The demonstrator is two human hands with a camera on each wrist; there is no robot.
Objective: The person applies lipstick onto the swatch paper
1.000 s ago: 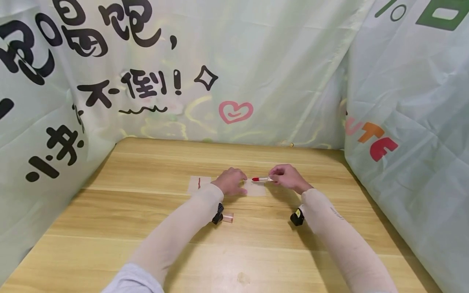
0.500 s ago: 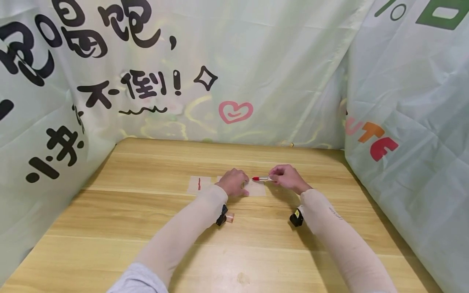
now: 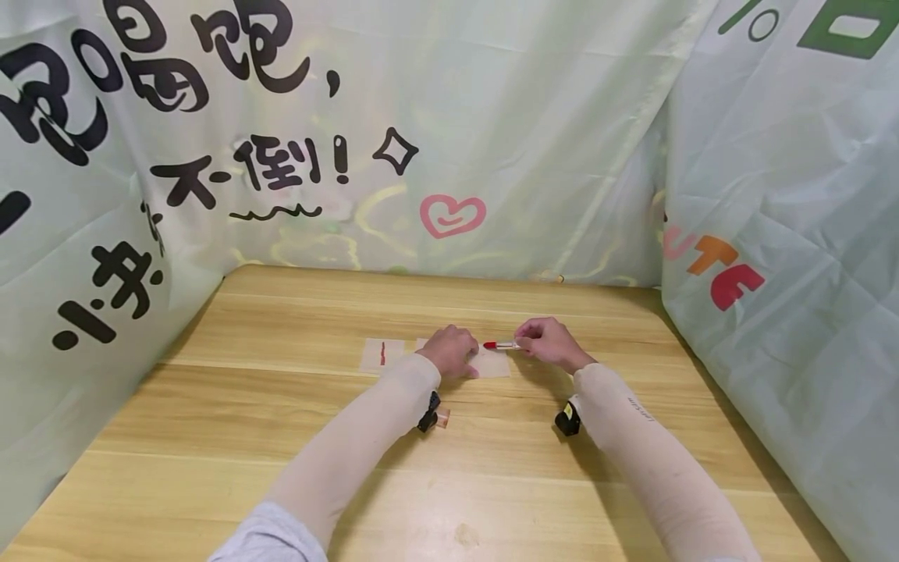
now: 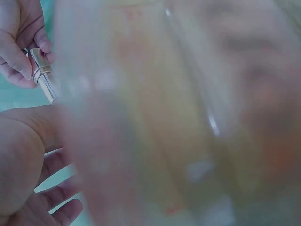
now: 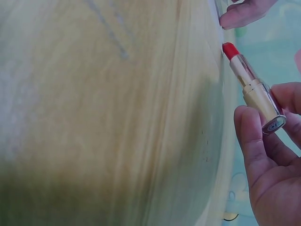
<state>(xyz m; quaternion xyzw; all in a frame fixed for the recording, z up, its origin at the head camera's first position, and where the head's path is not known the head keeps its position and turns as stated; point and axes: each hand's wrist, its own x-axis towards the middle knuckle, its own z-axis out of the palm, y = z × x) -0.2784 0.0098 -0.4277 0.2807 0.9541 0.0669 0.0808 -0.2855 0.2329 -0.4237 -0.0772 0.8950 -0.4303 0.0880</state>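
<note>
In the head view my right hand (image 3: 551,341) pinches an uncapped lipstick (image 3: 500,345) between thumb and fingers, its red tip facing left. The right wrist view shows the lipstick's gold and silver tube (image 5: 256,92) and the tip close to the paper's edge; I cannot tell whether they touch. My left hand (image 3: 449,351) rests over pale paper (image 3: 494,364), partly hiding it, with fingers apart in the left wrist view. A separate paper square (image 3: 372,357) to the left carries a red streak (image 3: 382,353).
A clear pinkish cap (image 3: 443,418) lies on the wooden table (image 3: 492,484), partly behind the black left wrist camera (image 3: 428,413). Another black camera (image 3: 567,419) sits on the right wrist. Printed cloth curtains (image 3: 548,140) enclose the table's back and sides.
My left hand has shifted a little to the right across the paper, uncovering some paper on its left. The right hand and lipstick have stayed almost in place.
</note>
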